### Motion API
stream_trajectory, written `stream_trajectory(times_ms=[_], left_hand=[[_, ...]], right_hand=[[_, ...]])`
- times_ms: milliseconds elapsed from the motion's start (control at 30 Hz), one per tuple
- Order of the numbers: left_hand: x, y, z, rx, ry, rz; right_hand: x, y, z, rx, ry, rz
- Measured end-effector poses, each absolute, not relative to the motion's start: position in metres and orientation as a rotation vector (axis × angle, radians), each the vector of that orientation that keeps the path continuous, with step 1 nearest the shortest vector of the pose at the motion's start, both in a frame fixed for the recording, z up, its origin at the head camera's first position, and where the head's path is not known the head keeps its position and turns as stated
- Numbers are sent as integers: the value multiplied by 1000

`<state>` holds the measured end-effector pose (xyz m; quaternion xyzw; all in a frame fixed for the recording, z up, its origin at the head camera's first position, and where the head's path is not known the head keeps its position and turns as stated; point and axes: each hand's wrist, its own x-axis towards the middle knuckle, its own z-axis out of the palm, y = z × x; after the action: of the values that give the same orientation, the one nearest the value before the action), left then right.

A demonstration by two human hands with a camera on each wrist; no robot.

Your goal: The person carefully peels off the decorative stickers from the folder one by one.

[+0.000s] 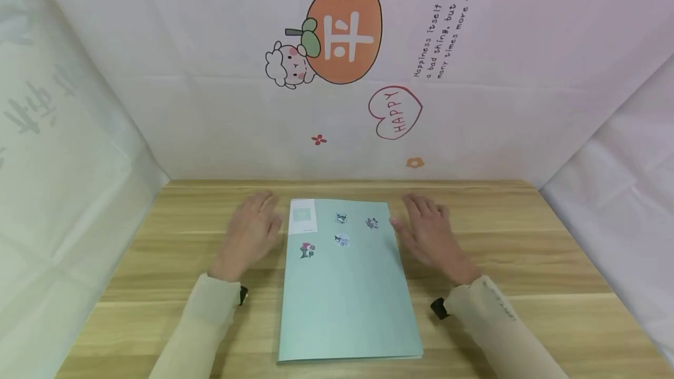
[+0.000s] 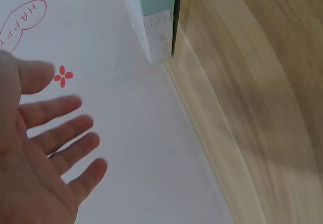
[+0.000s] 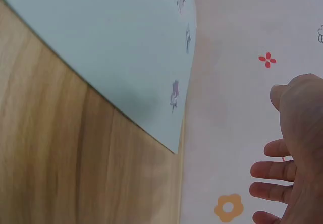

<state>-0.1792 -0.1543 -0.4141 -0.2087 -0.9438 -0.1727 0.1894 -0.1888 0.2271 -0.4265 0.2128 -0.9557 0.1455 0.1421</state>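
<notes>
A pale green folder (image 1: 347,297) lies flat on the wooden table, with several small cartoon stickers on its upper half and a white label (image 1: 302,216) at its top left corner. My left hand (image 1: 251,230) is just left of the folder's upper part, fingers loosely extended and holding nothing. To the right of the folder's top edge, my right hand (image 1: 429,231) hovers with its fingers spread and empty, thumb close to the folder's side. In the left wrist view the folder's label end (image 2: 159,37) shows beyond the relaxed left fingers.
Wood-grain table (image 1: 526,262) surrounds the folder. A white printed cloth (image 1: 210,75) rises behind the table's back edge, with an orange fruit drawing (image 1: 363,16) and a red heart outline (image 1: 396,127). White sheets hang at both sides. Each wrist carries a dark band under its cream sleeve.
</notes>
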Motion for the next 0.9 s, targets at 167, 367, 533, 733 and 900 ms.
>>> stream_trajectory(times_ms=[167,367,533,733,900], left_hand=[[-175,-150,-419,-651,-2708,-508],[-169,-142,-423,-683,-2803,-532],[-164,-136,-423,-664,-2928,-550],[-159,-131,-424,-667,-2994,-579],[-157,-130,-425,-709,-3008,-566]], right_hand=[[-185,220,-426,598,-2806,448],[-184,215,-430,608,-2829,435],[-182,212,-431,619,-2836,431],[-179,209,-431,633,-2843,443],[-178,205,-432,661,-2845,437]])
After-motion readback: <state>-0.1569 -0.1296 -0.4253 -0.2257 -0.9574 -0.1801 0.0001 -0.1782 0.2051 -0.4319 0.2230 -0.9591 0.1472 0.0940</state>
